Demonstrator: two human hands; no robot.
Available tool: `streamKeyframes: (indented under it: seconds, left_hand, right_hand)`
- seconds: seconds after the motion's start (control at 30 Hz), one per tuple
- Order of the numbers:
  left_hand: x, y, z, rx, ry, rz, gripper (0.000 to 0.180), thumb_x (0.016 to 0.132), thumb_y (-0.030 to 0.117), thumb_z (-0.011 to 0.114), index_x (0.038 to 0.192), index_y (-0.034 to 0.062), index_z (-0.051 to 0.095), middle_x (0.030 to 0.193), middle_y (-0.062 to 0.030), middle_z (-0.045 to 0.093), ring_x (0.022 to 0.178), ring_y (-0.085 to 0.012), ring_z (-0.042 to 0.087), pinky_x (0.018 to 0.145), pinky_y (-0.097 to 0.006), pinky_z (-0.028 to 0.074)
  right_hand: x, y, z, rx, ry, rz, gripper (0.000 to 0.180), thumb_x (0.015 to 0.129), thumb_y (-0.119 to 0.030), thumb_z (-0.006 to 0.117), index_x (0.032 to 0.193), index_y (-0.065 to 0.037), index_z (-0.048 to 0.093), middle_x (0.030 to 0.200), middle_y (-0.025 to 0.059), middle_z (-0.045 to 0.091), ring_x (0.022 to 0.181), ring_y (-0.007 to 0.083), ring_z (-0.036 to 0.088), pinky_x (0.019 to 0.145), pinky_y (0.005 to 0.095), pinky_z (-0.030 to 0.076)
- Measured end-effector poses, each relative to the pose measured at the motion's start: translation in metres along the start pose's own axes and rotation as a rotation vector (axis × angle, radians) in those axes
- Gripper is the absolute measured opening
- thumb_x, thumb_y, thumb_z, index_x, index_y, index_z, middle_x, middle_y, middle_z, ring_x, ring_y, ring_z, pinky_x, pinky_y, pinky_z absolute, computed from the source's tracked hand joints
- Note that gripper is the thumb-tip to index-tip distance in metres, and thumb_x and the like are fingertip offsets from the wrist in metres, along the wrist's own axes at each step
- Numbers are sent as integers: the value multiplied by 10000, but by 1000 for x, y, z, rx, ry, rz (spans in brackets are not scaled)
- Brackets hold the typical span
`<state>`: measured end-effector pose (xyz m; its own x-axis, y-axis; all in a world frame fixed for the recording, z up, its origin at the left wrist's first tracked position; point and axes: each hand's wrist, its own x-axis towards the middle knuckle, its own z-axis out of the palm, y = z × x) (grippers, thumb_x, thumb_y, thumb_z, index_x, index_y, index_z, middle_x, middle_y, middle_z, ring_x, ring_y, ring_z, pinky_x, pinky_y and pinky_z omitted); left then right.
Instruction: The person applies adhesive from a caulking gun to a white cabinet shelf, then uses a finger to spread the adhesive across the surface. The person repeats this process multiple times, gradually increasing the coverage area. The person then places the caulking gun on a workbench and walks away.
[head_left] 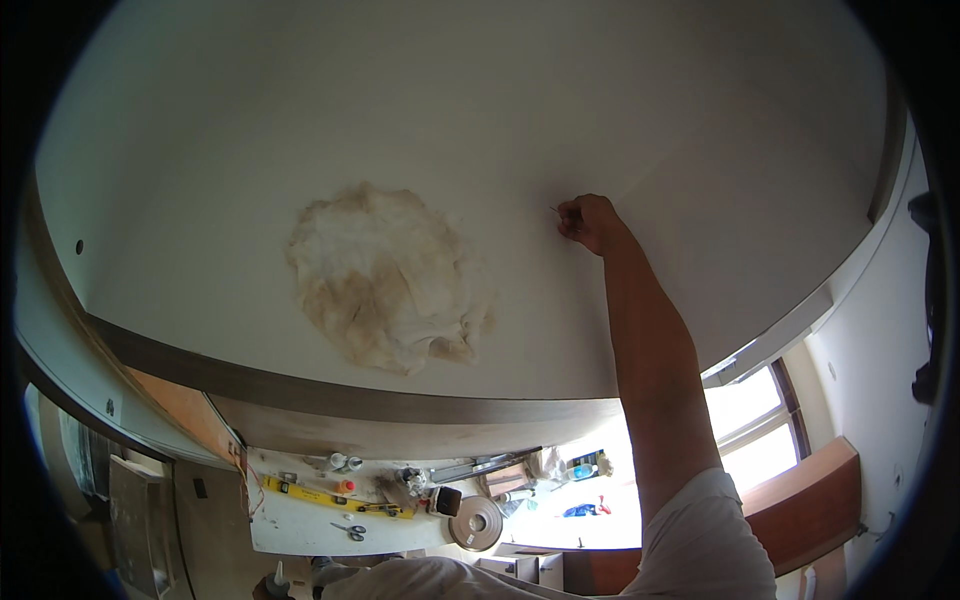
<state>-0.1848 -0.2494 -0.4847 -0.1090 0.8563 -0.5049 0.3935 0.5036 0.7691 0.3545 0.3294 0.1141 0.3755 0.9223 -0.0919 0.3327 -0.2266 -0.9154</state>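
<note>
One stained, patched blotch (385, 278) sits on the white ceiling (500, 100) at about ten o'clock from centre. Moving right, my right hand (590, 222) at one o'clock has its fingers pressed together, pinching a thin sliver (555, 210) against the ceiling; I cannot tell what it is. My left hand is out of sight.
</note>
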Motion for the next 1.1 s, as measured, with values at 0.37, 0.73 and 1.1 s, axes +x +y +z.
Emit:
streamKeyframes:
  seconds: [0.37, 0.73, 1.1]
  left_hand:
    - [-26, -29, -10, -51, 76, -3, 604, 755, 5, 757, 1346, 6, 633, 1012, -146, 719, 875, -258, 659, 756, -380, 547]
    - [-21, -12, -17, 50, 65, -1, 596, 730, 58, 787, 1307, 1, 646, 1054, -132, 746, 922, -245, 698, 797, -373, 561]
    - [-14, 153, -27, -584, 307, 175, 502, 679, -23, 823, 1105, 60, 571, 1016, -72, 646, 965, -203, 662, 840, -395, 556]
  right_hand:
    - [23, -18, 30, -242, 17, 93, 190, 930, -158, 598, 797, -65, 499, 753, 73, 523, 617, 196, 506, 579, 374, 495]
    - [-28, -48, 59, -62, -329, -113, 149, 976, -203, 605, 974, -86, 697, 808, 15, 572, 705, 137, 511, 724, 396, 494]
    - [-275, 43, -49, 35, -750, -827, 587, 1069, -352, 508, 1445, 99, 515, 863, 112, 635, 772, 181, 643, 721, 346, 581]
